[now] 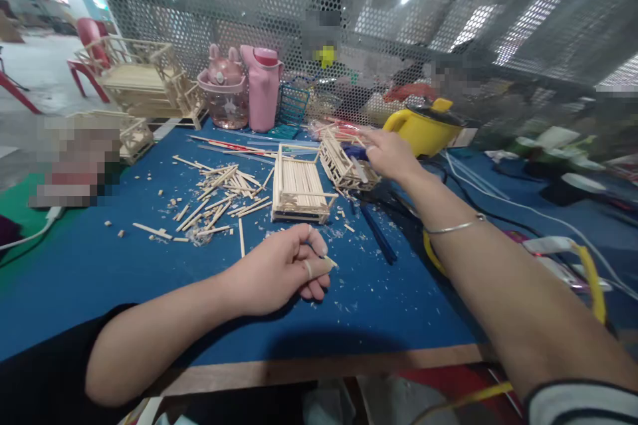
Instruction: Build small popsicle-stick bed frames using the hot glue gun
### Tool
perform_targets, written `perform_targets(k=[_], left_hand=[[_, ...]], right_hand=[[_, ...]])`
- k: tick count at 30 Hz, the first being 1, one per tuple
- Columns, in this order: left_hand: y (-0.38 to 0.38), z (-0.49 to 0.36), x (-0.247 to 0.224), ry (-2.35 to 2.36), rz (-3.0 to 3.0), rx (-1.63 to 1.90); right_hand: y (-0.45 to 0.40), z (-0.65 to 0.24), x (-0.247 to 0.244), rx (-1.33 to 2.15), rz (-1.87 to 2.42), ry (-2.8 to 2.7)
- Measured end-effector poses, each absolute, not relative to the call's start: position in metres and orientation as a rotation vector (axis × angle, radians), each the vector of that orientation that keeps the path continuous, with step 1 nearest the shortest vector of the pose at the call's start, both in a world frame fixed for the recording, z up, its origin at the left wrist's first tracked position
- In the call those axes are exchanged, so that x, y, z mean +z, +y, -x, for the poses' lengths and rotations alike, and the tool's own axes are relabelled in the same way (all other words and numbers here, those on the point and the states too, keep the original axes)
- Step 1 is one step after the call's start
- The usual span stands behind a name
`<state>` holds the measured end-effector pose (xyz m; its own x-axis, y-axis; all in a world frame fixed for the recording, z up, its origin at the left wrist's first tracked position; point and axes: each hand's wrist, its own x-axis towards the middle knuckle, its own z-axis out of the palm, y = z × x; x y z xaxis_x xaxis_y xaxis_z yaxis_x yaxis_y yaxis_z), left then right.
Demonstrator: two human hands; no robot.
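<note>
Head view: left hand [282,272] half-curled, right hand [393,154] by blue tool [355,151].

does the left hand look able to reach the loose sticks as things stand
Likely yes: nothing bulky stands between the left hand and the loose sticks just beyond it.

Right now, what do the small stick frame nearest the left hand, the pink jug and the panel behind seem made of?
Stick frame: likely unpainted wood or bamboo, matt, judging by its pale tan slats. Pink jug: probably plastic, smooth, opaque and evenly coloured. Panel: perhaps metal, grey and slightly shiny, with rows of punched-looking holes.
</note>
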<state>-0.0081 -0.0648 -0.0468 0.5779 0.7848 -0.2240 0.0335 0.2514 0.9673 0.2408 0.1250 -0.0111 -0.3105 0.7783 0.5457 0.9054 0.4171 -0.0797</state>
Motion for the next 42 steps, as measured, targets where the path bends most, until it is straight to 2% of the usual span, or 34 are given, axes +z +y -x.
perform_targets(k=[3,5,10,15,22,26,30,36,42], left_hand=[[-0.067,0.008,-0.046,0.826,-1.21,0.742],[-0.066,0.009,-0.044,0.826,-1.208,0.878],[-0.062,0.012,-0.042,0.831,-1.263,1.104],[-0.061,0.014,-0.04,0.839,-1.317,1.1],[-0.062,0.015,-0.04,0.855,-1.353,1.088],[-0.063,0.014,-0.043,0.843,-1.379,1.101],[-0.062,0.015,-0.044,0.899,-1.47,1.122],[-0.04,0.035,-0.04,1.124,-1.558,1.735],[-0.023,0.043,-0.056,1.273,-1.521,1.393]], right_hand=[[0.079,-0.227,0.001,-0.53,1.218,-1.72],[0.038,-0.212,0.012,-0.496,1.026,-1.64],[-0.025,-0.182,0.018,0.064,0.678,-2.366],[-0.021,-0.177,0.001,0.473,0.607,-2.469],[-0.024,-0.173,-0.003,0.54,0.697,-2.368],[-0.028,-0.172,0.0,0.439,0.616,-2.427],[-0.024,-0.178,0.0,0.116,0.642,-2.491],[-0.012,-0.186,-0.012,-0.37,0.759,-2.48],[-0.012,-0.181,-0.026,-0.654,0.744,-2.468]])
